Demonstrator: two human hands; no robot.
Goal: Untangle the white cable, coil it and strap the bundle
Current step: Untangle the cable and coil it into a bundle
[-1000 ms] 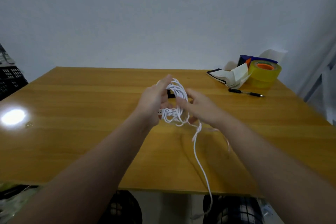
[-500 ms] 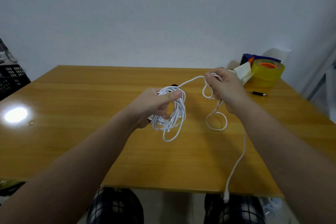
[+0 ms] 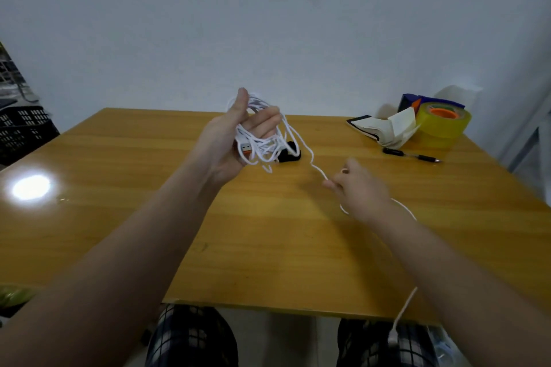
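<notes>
Left hand (image 3: 228, 143) raised, palm toward the camera, over the middle of a glossy yellow-orange wooden table (image 3: 119, 217). Its thumb points upward and its fingers curl round a loose bundle of thin white cable (image 3: 264, 150), many irregular loops still crossing one another. A white USB plug with an orange insert (image 3: 245, 148) lies against the palm. One strand leaves the bundle and slopes down to the right hand (image 3: 357, 188), which is motion-blurred; its fingertips appear to pinch the strand just above the tabletop. Beyond that hand the cable curves behind the wrist, crosses the table's near edge and hangs, ending in a small white connector (image 3: 393, 337) over checked trousers (image 3: 193, 337). A short black strap (image 3: 290, 155) lies flat on the wood just behind the bundle. Grouped at the far right corner: a roll of clear yellowish tape on an orange core (image 3: 444, 128), a black pen (image 3: 411, 155), a black-covered notebook with fanned white pages (image 3: 384, 131) and a dark blue box (image 3: 410, 100); any print there is too small to read. A black slotted plastic crate (image 3: 24, 128) stands off the left edge.
</notes>
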